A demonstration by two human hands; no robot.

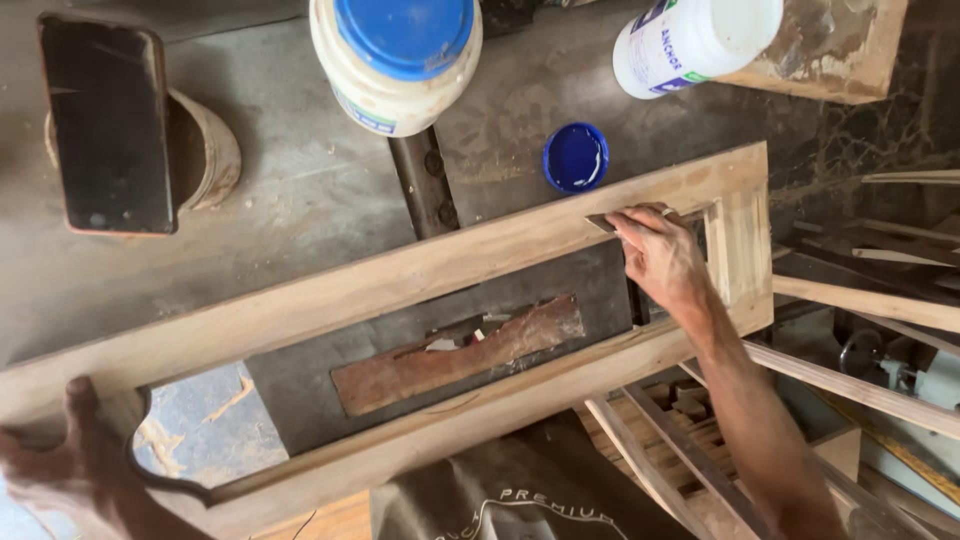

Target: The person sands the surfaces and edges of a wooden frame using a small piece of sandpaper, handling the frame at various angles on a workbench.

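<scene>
The left hand grips one end of the long pale wooden frame on the bench, the right hand's fingers pinch a flat scraper, which could slip and gouge the wood.

Two hands showed, the left hand and the right hand. One wooden frame lay across the bench. Two white tubs stood there, a capped tub and an open tub, plus one loose blue lid, one phone, and perhaps one round wooden piece beneath it.
</scene>
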